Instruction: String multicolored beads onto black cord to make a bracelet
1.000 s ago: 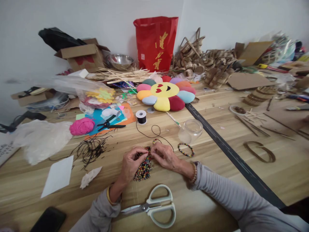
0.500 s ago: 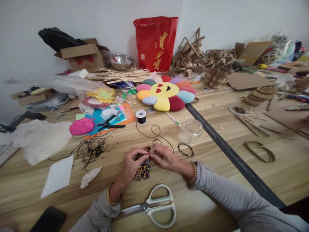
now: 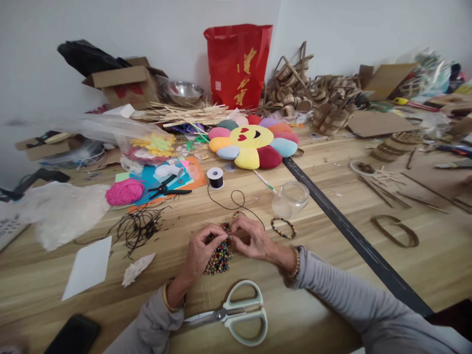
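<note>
Above a pile of small multicoloured beads (image 3: 218, 260), my left hand (image 3: 202, 250) pinches a tiny bead between thumb and forefinger. Its fingertips meet those of my right hand (image 3: 254, 240), which is closed in a pinch on the thin black cord (image 3: 254, 215). A few threaded beads (image 3: 237, 214) show on that cord just beyond my right knuckles; its tip is hidden by the fingers. The cord loops back to a white spool (image 3: 215, 178). A beaded bracelet (image 3: 283, 228) lies right of my right hand. White-handled scissors (image 3: 236, 314) rest in front of my wrists.
A clear jar (image 3: 291, 199) stands beyond the bracelet. Left lie black cord scraps (image 3: 142, 228), white paper (image 3: 87, 268), pliers (image 3: 167, 189) and pink yarn (image 3: 125, 191). A flower cushion (image 3: 252, 142) and red bag (image 3: 239, 66) are behind. A black strip (image 3: 350, 231) crosses the right side.
My right fingers have shifted slightly and bent a little more at the meeting point. My left hand keeps its pinch almost in place.
</note>
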Action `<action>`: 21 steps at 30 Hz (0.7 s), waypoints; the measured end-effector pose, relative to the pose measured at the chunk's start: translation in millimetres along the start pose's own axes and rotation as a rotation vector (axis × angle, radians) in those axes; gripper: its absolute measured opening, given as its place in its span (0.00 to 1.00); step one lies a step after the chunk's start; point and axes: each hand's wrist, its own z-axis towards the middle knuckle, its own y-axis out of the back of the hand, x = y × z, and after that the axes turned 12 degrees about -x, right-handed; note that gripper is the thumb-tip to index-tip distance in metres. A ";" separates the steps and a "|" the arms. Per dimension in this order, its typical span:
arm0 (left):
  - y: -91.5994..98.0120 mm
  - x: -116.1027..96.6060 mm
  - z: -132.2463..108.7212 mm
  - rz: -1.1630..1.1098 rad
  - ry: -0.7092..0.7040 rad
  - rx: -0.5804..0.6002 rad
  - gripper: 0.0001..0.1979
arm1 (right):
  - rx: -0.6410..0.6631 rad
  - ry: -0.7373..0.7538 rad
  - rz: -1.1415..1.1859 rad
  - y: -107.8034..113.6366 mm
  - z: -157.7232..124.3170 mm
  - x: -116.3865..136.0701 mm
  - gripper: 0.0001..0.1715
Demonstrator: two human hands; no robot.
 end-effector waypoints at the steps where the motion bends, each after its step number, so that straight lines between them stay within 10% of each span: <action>1: -0.2 -0.5 0.1 0.002 -0.004 -0.005 0.06 | -0.014 -0.016 -0.010 0.6 0.1 0.3 0.06; 21: -9.1 1.6 -3.4 0.280 -0.222 -0.055 0.04 | -0.052 -0.137 0.057 0.9 4.3 4.1 0.09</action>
